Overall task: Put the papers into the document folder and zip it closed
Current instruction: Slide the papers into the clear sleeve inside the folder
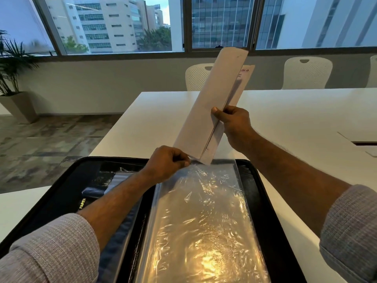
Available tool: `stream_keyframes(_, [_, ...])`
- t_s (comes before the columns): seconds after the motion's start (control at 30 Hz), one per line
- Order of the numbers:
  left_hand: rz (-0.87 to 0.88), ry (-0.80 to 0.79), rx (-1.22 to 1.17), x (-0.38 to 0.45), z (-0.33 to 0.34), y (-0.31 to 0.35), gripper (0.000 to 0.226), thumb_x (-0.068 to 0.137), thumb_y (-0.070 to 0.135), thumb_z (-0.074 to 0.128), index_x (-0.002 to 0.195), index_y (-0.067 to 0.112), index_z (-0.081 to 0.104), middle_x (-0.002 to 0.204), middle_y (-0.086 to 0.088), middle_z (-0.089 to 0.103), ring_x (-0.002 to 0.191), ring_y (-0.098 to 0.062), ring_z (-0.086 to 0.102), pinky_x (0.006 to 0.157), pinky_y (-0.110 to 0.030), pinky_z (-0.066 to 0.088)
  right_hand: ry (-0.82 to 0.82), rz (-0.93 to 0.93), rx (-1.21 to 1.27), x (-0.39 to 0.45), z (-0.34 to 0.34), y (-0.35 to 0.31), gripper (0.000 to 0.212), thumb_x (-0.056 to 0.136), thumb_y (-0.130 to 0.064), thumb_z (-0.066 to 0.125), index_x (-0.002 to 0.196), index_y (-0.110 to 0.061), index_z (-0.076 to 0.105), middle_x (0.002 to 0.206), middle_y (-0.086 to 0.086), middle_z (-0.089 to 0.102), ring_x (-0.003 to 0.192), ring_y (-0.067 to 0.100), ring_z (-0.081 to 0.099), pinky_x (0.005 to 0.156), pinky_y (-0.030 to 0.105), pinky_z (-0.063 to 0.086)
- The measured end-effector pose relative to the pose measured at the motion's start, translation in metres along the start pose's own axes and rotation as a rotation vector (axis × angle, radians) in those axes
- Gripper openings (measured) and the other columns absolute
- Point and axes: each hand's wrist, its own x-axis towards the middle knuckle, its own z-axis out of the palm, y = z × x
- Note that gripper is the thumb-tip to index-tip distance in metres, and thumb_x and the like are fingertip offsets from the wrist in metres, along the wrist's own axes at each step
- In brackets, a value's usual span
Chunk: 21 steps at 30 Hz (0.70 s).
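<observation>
A black zip document folder [67,190] lies open on the white table [306,119] in front of me. Clear plastic sleeves [204,211] lie glossy and crinkled on its right half. My left hand [169,162] pinches the top edge of the uppermost sleeve at its far end. My right hand [234,127] grips a stack of white papers [212,105], held tilted and nearly on edge. The papers' lower corner touches the sleeve's mouth beside my left fingers.
The folder's left half holds dark pockets and a label reading PAPER [82,203]. White chairs [308,72] stand behind the table under the windows. A potted plant [12,78] stands at the far left. A cable slot [365,143] is cut in the table at right.
</observation>
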Motion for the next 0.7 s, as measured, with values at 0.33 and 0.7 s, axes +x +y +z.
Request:
stream_keyframes(0.33, [0.003, 0.054, -0.089, -0.003, 0.000, -0.002, 0.013, 0.075, 0.017, 0.082, 0.077, 0.027, 0.074, 0.073, 0.015, 0.071, 0.068, 0.007, 0.065, 0.064, -0.002, 0.046, -0.057, 0.007, -0.218, 0.000, -0.022, -0.014, 0.022, 0.085, -0.020, 0.068, 0.105, -0.012, 0.067, 0.113, 0.001, 0.066, 0.099, 0.021, 0.064, 0.097, 0.051, 0.048])
stream_keyframes(0.7, [0.082, 0.126, 0.010, -0.006, 0.004, 0.001, 0.009, 0.077, 0.014, 0.080, 0.085, 0.017, 0.077, 0.086, 0.008, 0.070, 0.084, -0.004, 0.063, 0.079, -0.014, 0.048, 0.132, -0.092, -0.249, 0.006, -0.031, -0.016, 0.017, 0.085, -0.022, 0.070, 0.100, -0.015, 0.066, 0.102, -0.008, 0.064, 0.080, 0.009, 0.062, 0.094, 0.045, 0.050])
